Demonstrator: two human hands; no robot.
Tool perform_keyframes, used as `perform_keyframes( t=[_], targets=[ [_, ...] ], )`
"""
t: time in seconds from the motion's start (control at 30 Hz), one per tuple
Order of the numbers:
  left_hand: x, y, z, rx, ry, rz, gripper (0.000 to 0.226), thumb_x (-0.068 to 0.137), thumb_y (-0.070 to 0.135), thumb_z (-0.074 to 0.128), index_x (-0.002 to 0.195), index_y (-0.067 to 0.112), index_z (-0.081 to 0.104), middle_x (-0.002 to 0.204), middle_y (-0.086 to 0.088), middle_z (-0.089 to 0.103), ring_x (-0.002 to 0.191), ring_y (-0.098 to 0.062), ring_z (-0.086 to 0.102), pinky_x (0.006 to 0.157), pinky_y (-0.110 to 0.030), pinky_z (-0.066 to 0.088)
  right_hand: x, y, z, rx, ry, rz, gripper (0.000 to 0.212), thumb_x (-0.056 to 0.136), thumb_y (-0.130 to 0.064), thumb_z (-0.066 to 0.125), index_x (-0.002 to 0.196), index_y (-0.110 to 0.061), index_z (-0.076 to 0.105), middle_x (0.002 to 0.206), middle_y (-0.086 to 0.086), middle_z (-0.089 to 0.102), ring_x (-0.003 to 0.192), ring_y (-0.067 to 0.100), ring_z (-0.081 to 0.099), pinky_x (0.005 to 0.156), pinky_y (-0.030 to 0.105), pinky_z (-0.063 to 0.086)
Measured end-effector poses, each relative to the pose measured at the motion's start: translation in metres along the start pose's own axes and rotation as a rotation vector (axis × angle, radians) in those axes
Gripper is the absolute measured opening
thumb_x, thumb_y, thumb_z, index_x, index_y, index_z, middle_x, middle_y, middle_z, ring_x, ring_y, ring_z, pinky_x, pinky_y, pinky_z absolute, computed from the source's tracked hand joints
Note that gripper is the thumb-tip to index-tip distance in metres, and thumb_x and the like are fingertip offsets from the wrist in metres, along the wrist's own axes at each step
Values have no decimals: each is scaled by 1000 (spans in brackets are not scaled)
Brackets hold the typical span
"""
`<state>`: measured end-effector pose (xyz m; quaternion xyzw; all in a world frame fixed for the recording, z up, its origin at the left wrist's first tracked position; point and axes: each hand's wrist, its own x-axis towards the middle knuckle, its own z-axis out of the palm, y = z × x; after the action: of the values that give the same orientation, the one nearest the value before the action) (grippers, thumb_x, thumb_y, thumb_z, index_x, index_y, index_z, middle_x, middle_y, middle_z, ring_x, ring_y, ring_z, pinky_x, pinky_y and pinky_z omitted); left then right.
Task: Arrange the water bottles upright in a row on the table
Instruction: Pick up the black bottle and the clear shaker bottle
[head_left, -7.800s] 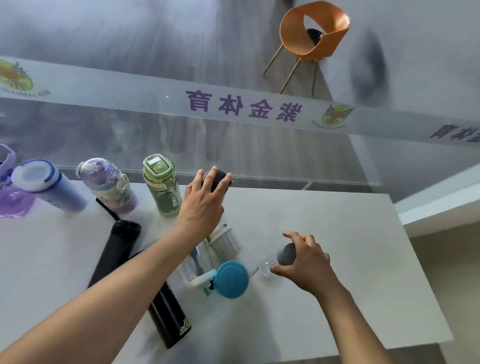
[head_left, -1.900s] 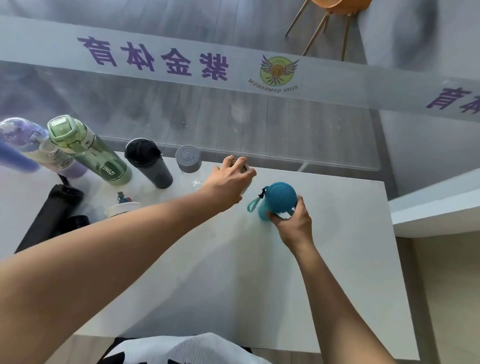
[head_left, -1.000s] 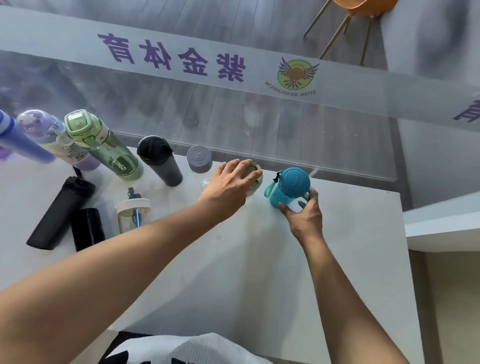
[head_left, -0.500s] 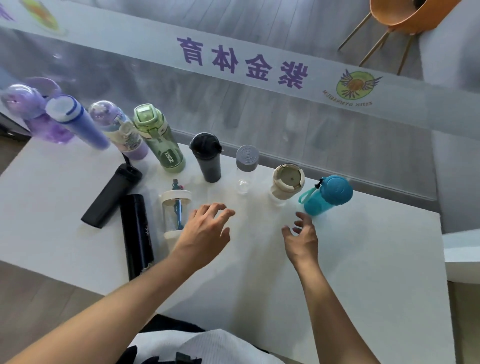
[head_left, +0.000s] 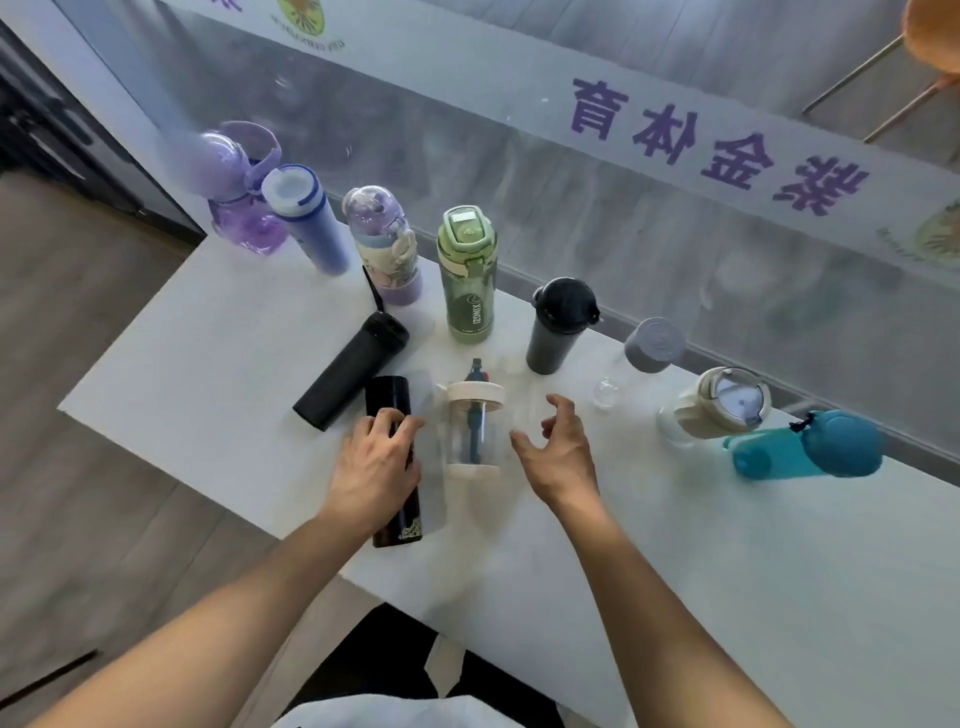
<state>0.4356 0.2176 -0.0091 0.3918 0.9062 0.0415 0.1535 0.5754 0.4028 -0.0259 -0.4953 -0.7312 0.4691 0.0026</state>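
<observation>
Several bottles stand upright in a row along the far edge of the white table (head_left: 701, 571): a purple jug (head_left: 244, 218), a blue-white bottle (head_left: 311, 228), a lilac bottle (head_left: 387, 249), a green bottle (head_left: 467, 280), a dark grey tumbler (head_left: 556, 332), a clear bottle with a grey cap (head_left: 644, 353), a cream-lidded cup (head_left: 711, 410) and a teal bottle (head_left: 800, 449). A clear straw cup (head_left: 472, 436) stands in front of the row. Two black bottles lie flat. My left hand (head_left: 374, 467) wraps the nearer black bottle (head_left: 397, 525). My right hand (head_left: 561, 457) hovers open just right of the straw cup.
The other black bottle (head_left: 350, 374) lies diagonally, left of the straw cup. A glass wall with purple lettering (head_left: 701, 150) rises right behind the row. The table's near left corner (head_left: 67, 408) drops to wooden floor. An orange chair (head_left: 930, 57) stands beyond the glass.
Both hands let go of the cream-lidded cup and the teal bottle, which now stand in the row. The hands moved left and nearer; my left hand has come down on the lying black bottle.
</observation>
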Motion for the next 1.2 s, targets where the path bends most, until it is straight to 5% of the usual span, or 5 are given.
perform_keyframes(
  t=[0.33, 0.5, 0.67, 1.03, 1.2],
  targets=[
    [53, -31, 4, -210, -111, -262, 80, 84, 41, 71, 145, 25, 22, 131, -14, 38, 108, -37, 52, 85, -47, 52, 49, -55, 56, -230, -53, 91, 107, 70, -73, 67, 151, -20, 22, 141, 14, 45, 128, 35, 49, 106, 45, 42],
    [49, -30, 11, -304, -136, -247, 104, 83, 38, 73, 152, 45, -6, 127, -18, 39, 96, -39, 59, 77, -44, 52, 54, -44, 65, -94, -93, 154, 109, 69, -66, 73, 151, -18, 20, 139, 11, 54, 126, 32, 54, 105, 48, 44],
    [49, -34, 17, -377, -215, -249, 110, 81, 39, 73, 148, 49, -14, 127, -24, 45, 101, -41, 57, 79, -43, 51, 28, -23, 41, -12, -26, 173, 107, 68, -53, 82, 151, -16, 26, 140, 10, 54, 126, 29, 54, 101, 35, 45],
    [39, 8, 1, -473, -223, -42, 130, 65, 27, 83, 150, 43, -13, 129, -14, 37, 108, -35, 51, 91, -46, 50, -55, 32, -13, 137, 278, 202, 99, 54, -51, 86, 140, -28, 43, 131, 1, 51, 121, 19, 55, 103, 39, 48],
    [30, 54, -17, -587, -167, 87, 111, 59, 23, 83, 146, 36, 16, 125, -4, 37, 112, -30, 48, 92, -45, 48, -80, 57, -35, 208, 415, 236, 96, 57, -40, 93, 139, -24, 45, 135, 1, 50, 125, 19, 53, 108, 35, 44]
  ],
)
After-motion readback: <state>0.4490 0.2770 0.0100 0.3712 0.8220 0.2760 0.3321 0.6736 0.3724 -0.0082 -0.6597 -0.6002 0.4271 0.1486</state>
